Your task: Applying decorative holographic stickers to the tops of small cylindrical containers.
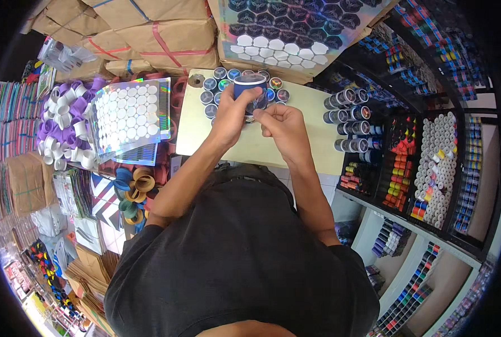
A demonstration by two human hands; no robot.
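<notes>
My left hand (229,116) holds a blue spool (242,89) with a white rim, tilted above the table, its thumb across the side. A dark sticker (257,102) lies against the spool's side. At this sticker's lower edge, the thumb and forefinger of my right hand (282,126) pinch together, the other fingers curled in. Behind and beside my left hand stand several spools with round emblem stickers on top (210,84); my hands partly hide this group. All are on a pale yellow tabletop (309,126).
A holographic sheet of dark hexagonal stickers (282,21), some spots blank white, leans behind the table. More spools (351,144) lie stacked at the right edge, before shelves of thread (436,168). Left are a sticker sheet (128,111), purple and white spools (63,111), and paper-wrapped parcels (174,42).
</notes>
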